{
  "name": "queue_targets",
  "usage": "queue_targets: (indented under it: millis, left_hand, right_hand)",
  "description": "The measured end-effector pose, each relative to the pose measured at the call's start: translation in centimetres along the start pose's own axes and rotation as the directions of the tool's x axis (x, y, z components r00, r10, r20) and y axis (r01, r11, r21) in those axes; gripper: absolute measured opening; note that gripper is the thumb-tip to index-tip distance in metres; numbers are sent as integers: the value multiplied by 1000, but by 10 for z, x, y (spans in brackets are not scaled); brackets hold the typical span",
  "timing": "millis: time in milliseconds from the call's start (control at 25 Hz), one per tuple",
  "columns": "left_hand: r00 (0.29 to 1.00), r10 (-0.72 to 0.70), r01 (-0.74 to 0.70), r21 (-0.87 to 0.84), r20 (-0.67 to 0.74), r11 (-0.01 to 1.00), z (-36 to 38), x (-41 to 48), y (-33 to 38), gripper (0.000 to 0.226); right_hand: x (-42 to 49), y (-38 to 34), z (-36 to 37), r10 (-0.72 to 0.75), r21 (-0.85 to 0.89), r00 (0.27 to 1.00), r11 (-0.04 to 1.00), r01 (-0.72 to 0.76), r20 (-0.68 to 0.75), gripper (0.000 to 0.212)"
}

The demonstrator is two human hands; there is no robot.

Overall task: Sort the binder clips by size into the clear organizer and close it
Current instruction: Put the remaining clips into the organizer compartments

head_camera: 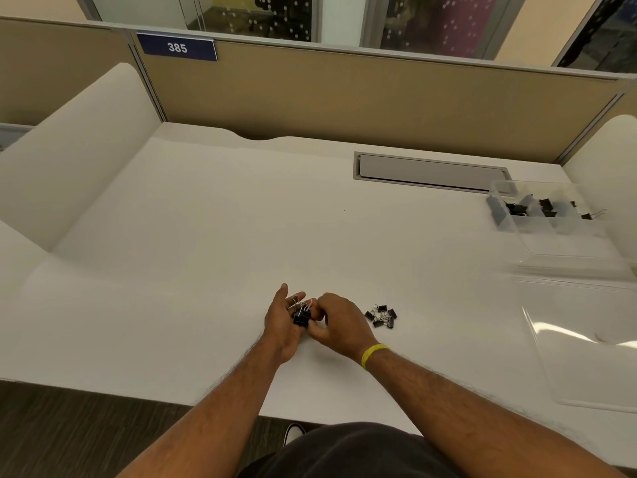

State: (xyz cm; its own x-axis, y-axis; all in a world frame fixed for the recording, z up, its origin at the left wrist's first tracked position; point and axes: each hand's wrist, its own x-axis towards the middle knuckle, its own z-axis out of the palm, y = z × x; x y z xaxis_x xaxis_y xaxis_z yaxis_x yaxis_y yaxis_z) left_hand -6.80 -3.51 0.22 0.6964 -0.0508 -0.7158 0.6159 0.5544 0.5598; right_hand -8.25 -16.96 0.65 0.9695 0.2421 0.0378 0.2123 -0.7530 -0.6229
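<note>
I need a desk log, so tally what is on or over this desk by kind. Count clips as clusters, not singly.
Clip clusters: 3 (hand clips, desk pile, boxed clips)
Organizer: 1
Hands: 2 (left hand, right hand)
Wristband: 1
Total: 7

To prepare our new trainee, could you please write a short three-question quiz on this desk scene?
1. True or false: the clear organizer stands open with clips inside.
2. The loose pile of clips on the desk lies: A) left of both hands; B) just right of the right hand; C) in the organizer.
3. What does the left hand carry in its palm?
Key: 1 true; 2 B; 3 binder clips.
</note>
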Motion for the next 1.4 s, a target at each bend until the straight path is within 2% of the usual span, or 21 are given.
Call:
queue_targets:
  millis: [120, 280, 400, 480, 680, 880, 1000, 1120, 1400]
  left_hand:
    - [999, -20, 20, 9, 43, 1000, 6, -2, -1, 48]
    - [996, -14, 11, 24, 91, 1000, 13, -1, 0, 45]
    - [992, -8, 4, 31, 127, 1000, 21, 0, -2, 44]
    - [986, -17, 11, 37, 163, 999, 30, -1, -3, 47]
    - [949, -86, 47, 136, 303, 990, 64, -12, -10, 56]
    - [895, -166, 77, 222, 415, 972, 91, -24, -25, 68]
    - [839, -218, 120, 222, 498, 968, 102, -23, -36, 79]
    - [785, -255, 159, 216, 564, 964, 119, -28, -47, 86]
    - [742, -272, 144, 250, 613, 957, 180, -35, -73, 84]
  right_hand:
    - [3, -1, 1, -52, 22, 998, 998, 53, -46, 7]
    - [-1, 2, -1, -47, 69, 990, 996, 57, -133, 8]
    - [-5, 5, -5, 6, 112, 963, 993, 25, -269, 13]
    - [-7, 8, -11, 95, 183, 936, 983, -33, -338, 18]
    - [-17, 13, -21, 294, 355, 904, 918, -177, -309, 41]
    - [-32, 24, -27, 362, 278, 877, 919, -279, -316, 52]
    - [-42, 33, -34, 404, 275, 849, 906, -321, -340, 50]
    - [-51, 46, -45, 481, 379, 803, 858, -347, -353, 42]
    - [-60, 94, -84, 532, 529, 711, 807, -262, -460, 29]
